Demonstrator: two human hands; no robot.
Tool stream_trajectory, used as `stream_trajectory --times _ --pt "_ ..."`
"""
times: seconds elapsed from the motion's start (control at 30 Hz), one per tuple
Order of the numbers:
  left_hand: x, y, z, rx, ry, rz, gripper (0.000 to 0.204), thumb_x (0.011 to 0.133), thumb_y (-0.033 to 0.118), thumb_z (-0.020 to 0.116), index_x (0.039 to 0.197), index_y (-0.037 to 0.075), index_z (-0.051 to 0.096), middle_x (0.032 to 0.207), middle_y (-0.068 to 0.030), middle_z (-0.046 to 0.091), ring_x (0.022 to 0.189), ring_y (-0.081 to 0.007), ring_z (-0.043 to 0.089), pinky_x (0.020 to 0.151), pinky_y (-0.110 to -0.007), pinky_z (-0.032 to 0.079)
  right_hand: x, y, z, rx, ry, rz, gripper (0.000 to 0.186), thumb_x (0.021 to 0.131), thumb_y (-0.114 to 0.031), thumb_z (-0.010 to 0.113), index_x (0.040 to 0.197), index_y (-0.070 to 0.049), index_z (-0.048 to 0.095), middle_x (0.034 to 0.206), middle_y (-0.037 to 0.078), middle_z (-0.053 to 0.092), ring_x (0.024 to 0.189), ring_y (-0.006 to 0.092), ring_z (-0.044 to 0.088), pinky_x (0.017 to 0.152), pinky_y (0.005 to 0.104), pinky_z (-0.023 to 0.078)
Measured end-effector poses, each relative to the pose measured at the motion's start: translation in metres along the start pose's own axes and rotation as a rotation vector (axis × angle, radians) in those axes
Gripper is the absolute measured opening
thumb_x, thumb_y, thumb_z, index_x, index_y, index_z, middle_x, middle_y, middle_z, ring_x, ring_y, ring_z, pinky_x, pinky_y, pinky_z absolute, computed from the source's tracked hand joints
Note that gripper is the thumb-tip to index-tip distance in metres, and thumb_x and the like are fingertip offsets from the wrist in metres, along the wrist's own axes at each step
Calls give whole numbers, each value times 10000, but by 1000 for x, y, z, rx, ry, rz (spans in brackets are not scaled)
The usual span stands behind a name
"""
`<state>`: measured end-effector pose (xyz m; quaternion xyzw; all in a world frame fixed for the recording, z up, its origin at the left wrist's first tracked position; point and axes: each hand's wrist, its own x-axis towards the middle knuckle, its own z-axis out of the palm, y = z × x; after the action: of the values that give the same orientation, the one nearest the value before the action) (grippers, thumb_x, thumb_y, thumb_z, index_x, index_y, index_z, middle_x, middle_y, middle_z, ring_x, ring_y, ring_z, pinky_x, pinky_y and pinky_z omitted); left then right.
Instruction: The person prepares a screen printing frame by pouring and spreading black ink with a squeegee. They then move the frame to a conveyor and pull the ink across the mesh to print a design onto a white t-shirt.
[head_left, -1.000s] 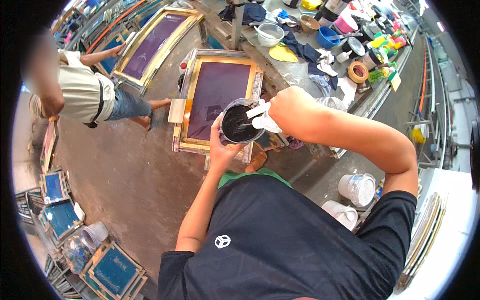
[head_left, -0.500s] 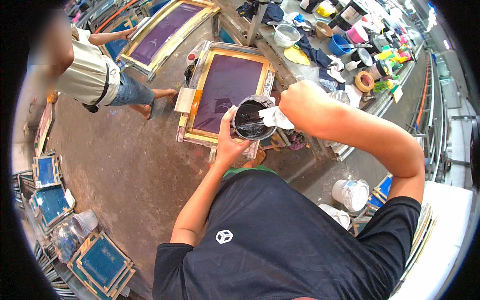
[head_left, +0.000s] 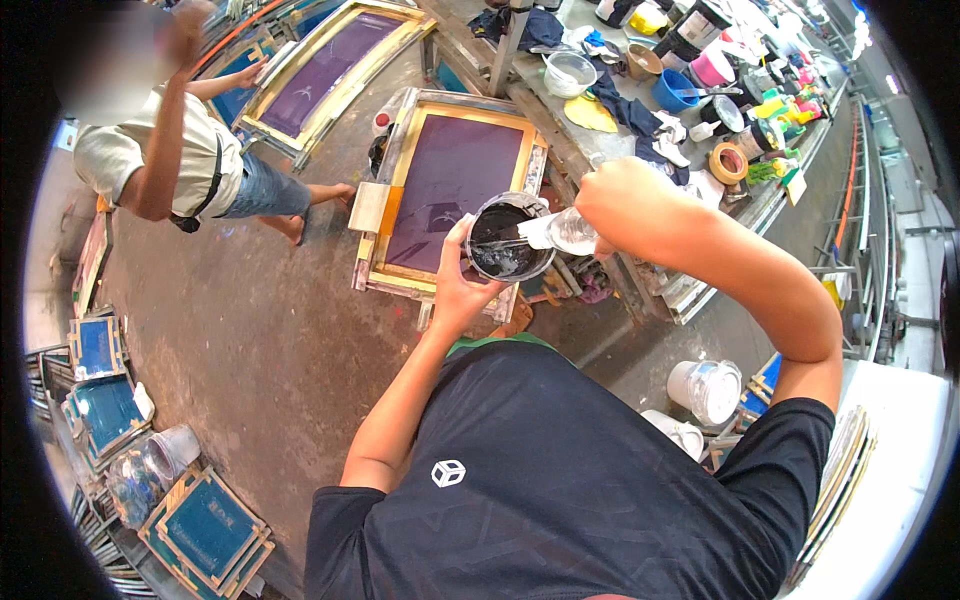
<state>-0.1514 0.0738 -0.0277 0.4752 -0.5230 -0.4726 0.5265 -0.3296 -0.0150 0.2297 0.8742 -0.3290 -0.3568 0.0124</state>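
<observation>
In front of my body, my left hand (head_left: pixel 465 285) grips a round tub (head_left: pixel 548 262) from its left and lower side. Glossy black, ink-like stuff (head_left: pixel 500 250) with a pale wet patch lies inside it. My right hand (head_left: pixel 630 205) is wrapped round a clear plastic bottle (head_left: pixel 573 232), tipped sideways with its white top (head_left: pixel 537 234) over the tub's right rim. Thin pale streaks run from that top into the tub. Behind the tub rests a wooden-framed printing screen (head_left: pixel 455 180) with dark purple mesh, a wooden block (head_left: pixel 369 207) on its left edge.
A co-worker (head_left: pixel 165 160) stands at the upper left, one hand near another purple screen (head_left: pixel 330 70). To the right, a long bench (head_left: pixel 610 145) carries tubs, rags, a blue bowl (head_left: pixel 676 90) and a tape roll (head_left: pixel 728 163). White buckets (head_left: pixel 705 390) and stacked blue screens (head_left: pixel 210 525) stand on the floor.
The bottle has shifted slightly right with my right hand, showing more of its clear body. Pale streaks now reach into the tub. The co-worker has raised an arm and turned.
</observation>
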Motion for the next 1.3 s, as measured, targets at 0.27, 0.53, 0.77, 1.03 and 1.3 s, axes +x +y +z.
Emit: stream_trajectory --times 0.27,0.53,0.77,1.03,1.3 --pt "11 25 0 -151 3 -40 985 668 60 898 1472 38 329 1392 -115 495 1254 -216 545 1064 -362 470 0 59 67 562 196 -46 731 706 -553 827 1152 6 674 1026 204 701 972 350 681 860 426 525" --pt "14 27 -8 -210 143 21 958 674 28 897 1448 42 333 1320 -123 559 1192 -203 596 1026 -352 502 42 106 149 1577 596 -59 627 805 -207 848 1346 -45 575 1223 52 664 1121 133 614 1017 329 471" --pt "-22 30 -25 -46 178 -81 886 703 63 875 1430 51 369 1345 -106 532 1240 -216 559 1053 -374 474 191 190 262 1402 1106 618 681 746 -362 886 1282 -42 612 1154 88 694 1039 190 655 914 344 511" --pt "-70 34 -48 -203 303 -183 949 649 -18 875 1434 60 348 1394 -106 493 1294 -234 524 1106 -398 450 235 198 276 1337 1169 953 883 648 -491 903 1324 -27 577 1211 153 687 1097 275 663 943 378 503" --pt "-59 34 -68 -80 266 -96 931 672 -11 865 1439 57 341 1365 -93 500 1273 -215 529 1089 -379 459 160 8 196 1950 845 398 316 965 -376 646 1095 -97 721 846 7 622 730 100 537 661 280 438"
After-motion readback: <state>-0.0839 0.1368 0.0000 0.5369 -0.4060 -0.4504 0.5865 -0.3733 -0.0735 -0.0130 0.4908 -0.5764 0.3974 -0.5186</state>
